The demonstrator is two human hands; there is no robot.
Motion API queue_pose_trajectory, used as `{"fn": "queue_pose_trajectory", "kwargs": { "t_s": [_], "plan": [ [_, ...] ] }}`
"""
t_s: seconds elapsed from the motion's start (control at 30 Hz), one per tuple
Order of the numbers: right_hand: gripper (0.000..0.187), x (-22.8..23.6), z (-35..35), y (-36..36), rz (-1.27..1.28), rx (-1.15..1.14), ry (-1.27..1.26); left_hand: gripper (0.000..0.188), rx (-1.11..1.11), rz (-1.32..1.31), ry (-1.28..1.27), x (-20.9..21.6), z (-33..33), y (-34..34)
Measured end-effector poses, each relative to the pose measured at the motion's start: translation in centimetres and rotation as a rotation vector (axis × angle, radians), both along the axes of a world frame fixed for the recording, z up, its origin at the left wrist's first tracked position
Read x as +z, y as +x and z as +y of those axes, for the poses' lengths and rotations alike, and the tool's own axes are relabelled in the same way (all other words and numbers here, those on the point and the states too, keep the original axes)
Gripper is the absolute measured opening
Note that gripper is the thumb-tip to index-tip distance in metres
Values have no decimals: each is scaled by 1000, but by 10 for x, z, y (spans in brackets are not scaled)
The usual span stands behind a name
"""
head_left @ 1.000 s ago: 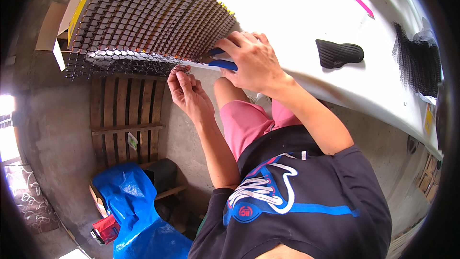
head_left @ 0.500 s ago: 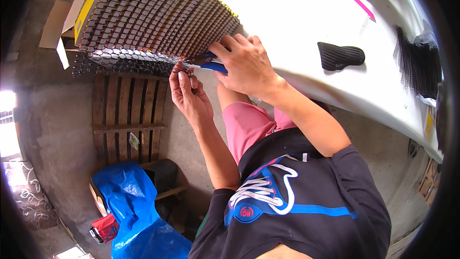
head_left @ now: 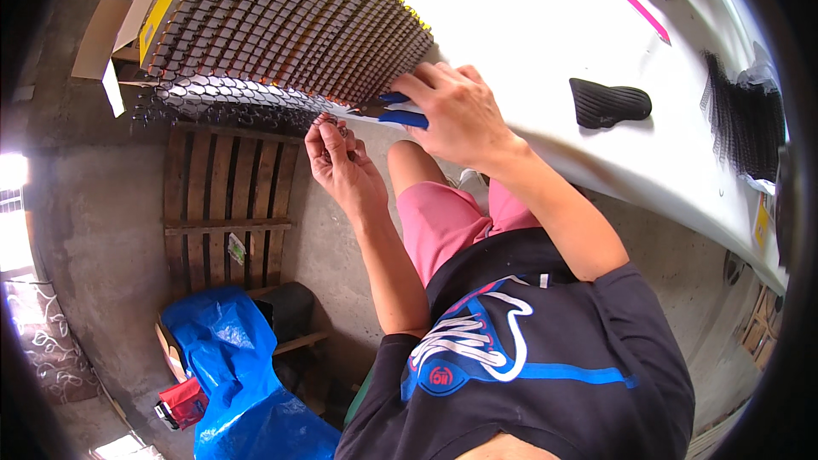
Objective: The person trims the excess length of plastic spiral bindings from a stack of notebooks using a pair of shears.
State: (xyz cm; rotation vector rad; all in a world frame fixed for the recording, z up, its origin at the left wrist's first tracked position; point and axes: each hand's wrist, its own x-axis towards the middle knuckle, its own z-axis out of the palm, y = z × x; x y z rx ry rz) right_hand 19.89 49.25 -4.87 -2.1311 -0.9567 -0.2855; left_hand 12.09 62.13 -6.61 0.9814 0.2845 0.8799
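Observation:
A dark wire mesh [head_left: 273, 21] of linked loops lies over the table's left end, and its lower edge hangs past the table edge. My right hand [head_left: 464, 115] is wrapped round a pair of blue-handled pliers [head_left: 402, 118], whose jaws point left at the mesh's near corner. Whether the jaws touch the wire is too small to tell. Just left of the jaws, below the table edge, my left hand [head_left: 345, 162] pinches a small bunch of dark reddish wire loops [head_left: 335, 129] between thumb and fingers.
The white table [head_left: 511, 25] carries a black ribbed pad [head_left: 609, 103], a pink strip [head_left: 649, 20] and a heap of black netting [head_left: 741, 119]. An open cardboard box [head_left: 100, 38] stands at the far left. Below are a wooden pallet [head_left: 223, 204] and a blue plastic sheet [head_left: 230, 349].
The pliers in my right hand have moved a little right, away from my left hand's fingertips. My left hand has shifted slightly right and down, still pinching the loops.

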Motion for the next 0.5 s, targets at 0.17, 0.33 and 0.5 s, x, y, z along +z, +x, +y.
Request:
{"fn": "queue_pose_trajectory", "kwargs": {
  "t_s": [0.17, 0.33, 0.5],
  "plan": [
    [46, 5, -3, 0, -118, -87, 49, 20, -226, -163, -262, 7, 6, -7],
    [43, 5, 8, 0, -143, -103, 52, 28, -240, -142, -196, 10, 7, -6],
    [39, 10, 11, -2, -156, -94, -8, 26, -196, -80, -98, 10, 10, -2]
  ]
}}
